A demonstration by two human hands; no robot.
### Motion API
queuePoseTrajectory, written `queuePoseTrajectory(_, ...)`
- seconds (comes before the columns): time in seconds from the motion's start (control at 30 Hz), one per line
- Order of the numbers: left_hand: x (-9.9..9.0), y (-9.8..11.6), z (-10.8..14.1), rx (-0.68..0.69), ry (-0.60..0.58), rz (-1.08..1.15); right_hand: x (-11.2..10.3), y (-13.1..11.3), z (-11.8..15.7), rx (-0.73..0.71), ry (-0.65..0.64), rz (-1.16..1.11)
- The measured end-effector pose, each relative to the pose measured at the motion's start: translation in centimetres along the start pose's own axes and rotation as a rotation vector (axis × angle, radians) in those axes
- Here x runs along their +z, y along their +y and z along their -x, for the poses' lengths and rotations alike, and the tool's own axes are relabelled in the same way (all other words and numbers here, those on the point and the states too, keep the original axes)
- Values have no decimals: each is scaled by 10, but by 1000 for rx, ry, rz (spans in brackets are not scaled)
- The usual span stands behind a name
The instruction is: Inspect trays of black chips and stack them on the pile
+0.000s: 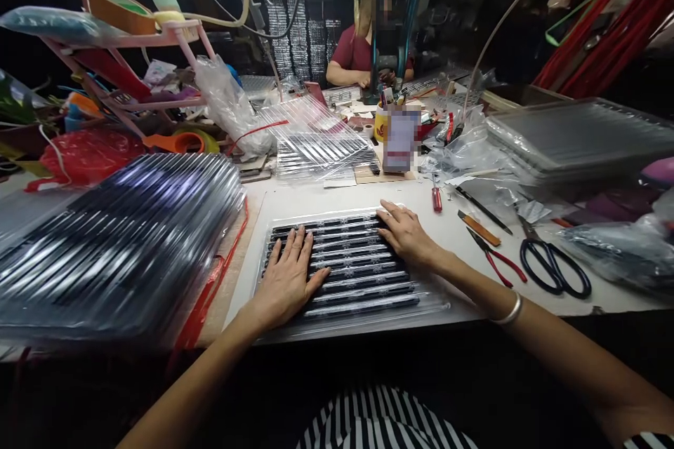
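Observation:
A clear plastic tray (363, 280) lies flat before me on the white work surface, with dark strips (347, 271) set side by side in its grooves. My left hand (287, 277) rests palm down across the strips' left ends, fingers stretched and a little apart. Over the upper right corner of the tray lies my right hand (408, 235), its fingers also spread out and touching the strips. Neither hand grips anything. Parts of the strips are hidden beneath both hands.
A tall stack of filled trays (121, 245) stands at left beside red ribbon (221, 287). To the right lie scissors (552, 266), red-handled pliers (498, 256) and a screwdriver (437, 198). A phone (400, 140) stands behind. Another person (350, 59) sits across the bench.

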State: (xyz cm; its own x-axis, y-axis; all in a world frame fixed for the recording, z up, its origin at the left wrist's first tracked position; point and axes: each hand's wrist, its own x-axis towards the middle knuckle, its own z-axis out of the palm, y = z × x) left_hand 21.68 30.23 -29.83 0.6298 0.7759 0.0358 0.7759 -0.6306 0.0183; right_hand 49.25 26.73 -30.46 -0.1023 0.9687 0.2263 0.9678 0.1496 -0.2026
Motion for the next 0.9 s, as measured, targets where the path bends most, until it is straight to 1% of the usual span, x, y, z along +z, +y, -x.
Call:
queuePoseTrajectory(0.07,1,0,0,3,7,-2,-15,4,2,0,32,-16)
queuePoseTrajectory(0.13,1,0,0,2,7,-8,-30,4,7,-19,24,-8)
queuePoseTrajectory(0.2,0,0,0,-1,-4,-19,-41,0,12,-62,-45,32)
queuePoseTrajectory(0.27,0,0,0,-3,-15,-29,-46,-5,14,-101,-127,84)
queuePoseTrajectory(0.4,1,0,0,-2,-12,-33,-48,-9,2,-152,-235,123)
queuePoseTrajectory(0.57,3,-1,-1,-2,-3,-29,-52,1,-22,-164,-330,147)
queuePoseTrajectory(0.73,4,-2,0,-3,15,-11,-53,6,-37,-213,-429,175)
queuePoseTrajectory(0.83,5,-1,1,15,48,-3,-53,3,-44,-221,-471,174)
queuePoseTrajectory(0.9,6,-1,1,31,71,7,-52,0,-46,-200,-467,163)
